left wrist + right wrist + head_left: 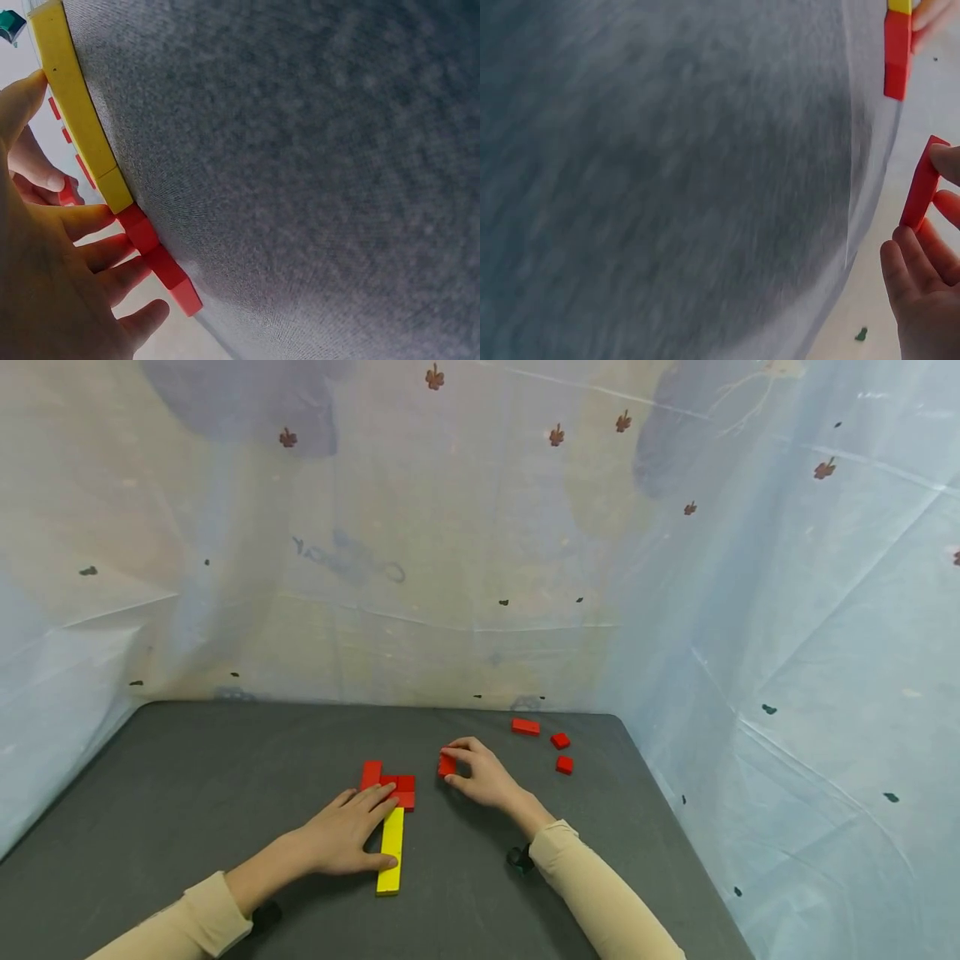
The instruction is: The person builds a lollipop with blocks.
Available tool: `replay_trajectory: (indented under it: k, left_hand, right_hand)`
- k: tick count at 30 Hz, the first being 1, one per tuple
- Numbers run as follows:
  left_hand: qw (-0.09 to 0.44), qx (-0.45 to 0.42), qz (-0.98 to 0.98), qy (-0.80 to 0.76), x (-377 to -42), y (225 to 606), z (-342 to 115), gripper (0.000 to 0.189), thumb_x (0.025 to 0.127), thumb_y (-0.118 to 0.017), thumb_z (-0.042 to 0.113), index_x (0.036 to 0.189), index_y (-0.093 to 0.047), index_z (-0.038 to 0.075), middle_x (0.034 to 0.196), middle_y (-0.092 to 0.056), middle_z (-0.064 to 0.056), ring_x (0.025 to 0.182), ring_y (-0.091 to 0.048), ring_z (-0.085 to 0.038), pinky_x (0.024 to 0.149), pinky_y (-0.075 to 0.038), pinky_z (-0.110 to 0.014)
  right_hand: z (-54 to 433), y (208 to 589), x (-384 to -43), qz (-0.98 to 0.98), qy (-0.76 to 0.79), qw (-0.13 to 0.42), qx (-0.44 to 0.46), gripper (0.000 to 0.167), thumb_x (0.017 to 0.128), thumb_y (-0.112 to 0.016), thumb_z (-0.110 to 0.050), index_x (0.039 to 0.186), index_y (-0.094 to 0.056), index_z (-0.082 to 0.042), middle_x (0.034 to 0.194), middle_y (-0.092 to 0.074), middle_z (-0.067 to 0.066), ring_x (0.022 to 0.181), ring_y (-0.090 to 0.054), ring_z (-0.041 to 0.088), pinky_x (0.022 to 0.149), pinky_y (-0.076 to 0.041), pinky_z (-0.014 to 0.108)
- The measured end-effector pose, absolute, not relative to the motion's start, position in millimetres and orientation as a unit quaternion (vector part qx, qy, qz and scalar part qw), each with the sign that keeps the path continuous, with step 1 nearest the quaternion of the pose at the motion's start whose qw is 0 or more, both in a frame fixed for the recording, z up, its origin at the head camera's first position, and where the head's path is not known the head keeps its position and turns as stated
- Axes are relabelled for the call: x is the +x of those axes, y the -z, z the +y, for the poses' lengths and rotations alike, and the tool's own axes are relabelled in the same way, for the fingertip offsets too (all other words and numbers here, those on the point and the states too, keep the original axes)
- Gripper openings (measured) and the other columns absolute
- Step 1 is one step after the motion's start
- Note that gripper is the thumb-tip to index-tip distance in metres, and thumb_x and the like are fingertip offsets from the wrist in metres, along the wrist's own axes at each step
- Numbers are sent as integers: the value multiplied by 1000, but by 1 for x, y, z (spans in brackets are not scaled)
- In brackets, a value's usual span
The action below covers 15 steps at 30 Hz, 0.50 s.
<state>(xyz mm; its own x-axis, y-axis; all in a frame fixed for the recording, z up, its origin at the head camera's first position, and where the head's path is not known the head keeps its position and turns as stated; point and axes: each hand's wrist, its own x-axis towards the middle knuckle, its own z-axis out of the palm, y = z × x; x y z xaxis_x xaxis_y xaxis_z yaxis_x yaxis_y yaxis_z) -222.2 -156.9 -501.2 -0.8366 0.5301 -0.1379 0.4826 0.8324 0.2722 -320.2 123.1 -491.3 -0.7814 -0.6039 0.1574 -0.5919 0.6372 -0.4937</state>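
My left hand (343,835) lies over a flat arrangement of blocks, its fingers spread and fairly straight. Its fingertips touch the joined red blocks (406,800), and its thumb rests on the long yellow strip (391,875) below them. In the left wrist view the yellow strip (73,94) appears as two pieces end to end, meeting the red blocks (166,268). To the right of the arrangement, my right hand (483,777) pinches a red block (447,765) between thumb and fingers. The right wrist view shows that red block (921,189) as a long bar, held at its ends.
Toward the table's far right lie a longer red block (526,727) and two small red blocks, one farther back (560,741) and one nearer (565,765). The dark grey table (247,777) meets a pale patterned sheet (375,527) behind and at the sides.
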Motion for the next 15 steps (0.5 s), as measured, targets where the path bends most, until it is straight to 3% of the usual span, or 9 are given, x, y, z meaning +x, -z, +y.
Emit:
replay_trajectory:
  k: [15]
  left_hand:
    - [104,267,951,-117,-223,503,-157,101,89,-61,76,161,-40,10,170,-26,-12,155,-28,-34,121,-21,-66]
  right_hand:
    - [90,498,-319,915,206,43,-344,49,101,-71,-23,147,-60,-9,147,-52,12,132,-54,27,111,-46,43]
